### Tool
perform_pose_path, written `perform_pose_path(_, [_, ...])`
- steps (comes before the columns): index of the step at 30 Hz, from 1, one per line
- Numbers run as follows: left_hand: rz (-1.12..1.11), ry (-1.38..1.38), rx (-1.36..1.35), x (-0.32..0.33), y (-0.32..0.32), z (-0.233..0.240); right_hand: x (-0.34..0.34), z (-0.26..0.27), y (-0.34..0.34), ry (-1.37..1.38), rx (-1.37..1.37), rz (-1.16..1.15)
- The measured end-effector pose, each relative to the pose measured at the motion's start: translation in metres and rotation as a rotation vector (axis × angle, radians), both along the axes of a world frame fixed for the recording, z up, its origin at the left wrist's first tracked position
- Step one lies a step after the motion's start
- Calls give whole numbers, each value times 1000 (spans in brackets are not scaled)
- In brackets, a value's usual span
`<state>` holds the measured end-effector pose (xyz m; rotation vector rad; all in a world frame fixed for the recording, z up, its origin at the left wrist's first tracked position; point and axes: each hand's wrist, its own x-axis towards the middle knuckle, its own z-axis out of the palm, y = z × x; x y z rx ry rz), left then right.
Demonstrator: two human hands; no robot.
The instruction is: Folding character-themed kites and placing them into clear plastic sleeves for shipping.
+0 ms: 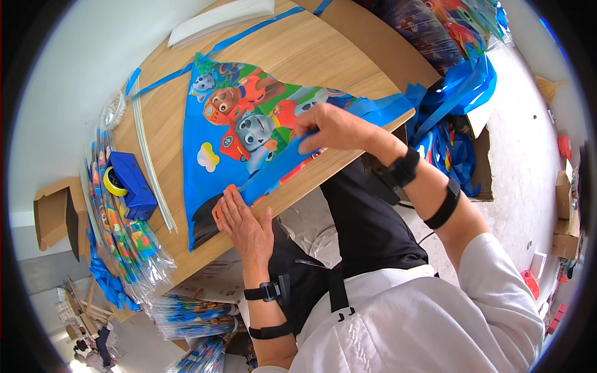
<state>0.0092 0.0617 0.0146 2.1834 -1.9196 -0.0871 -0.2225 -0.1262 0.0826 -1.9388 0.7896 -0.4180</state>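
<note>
A printed sheet (252, 126) with cartoon dogs on a blue ground, apparently a kite sail, lies on the wooden table (322, 46). Along its near side runs a plain blue folded edge (280, 161). My left hand (242, 224) presses flat on the sheet's near left part, thumb spread from the fingers. Orange shows under those fingers; I cannot tell whether it is print or a separate piece. My right hand (333, 128), slightly blurred, has its thumb and curled fingers pinched on the blue edge further right.
Thin white rods (145, 158) lie left, beside a blue tape dispenser (130, 186) and plastic-wrapped printed bundles (126, 238). A blue ribbon (256, 32) crosses the far tabletop near white strips (221, 21). At right, a cardboard box (482, 163) holds blue printed material.
</note>
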Motion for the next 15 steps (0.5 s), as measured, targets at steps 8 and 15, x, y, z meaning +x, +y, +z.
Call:
perform_pose_path(8, [-4,10,-5,-2,-1,1,3,-41,-23,184,-212,-68])
perform_pose_path(15, [-6,16,-8,-1,0,-1,-9,-15,-17,87,-191,4])
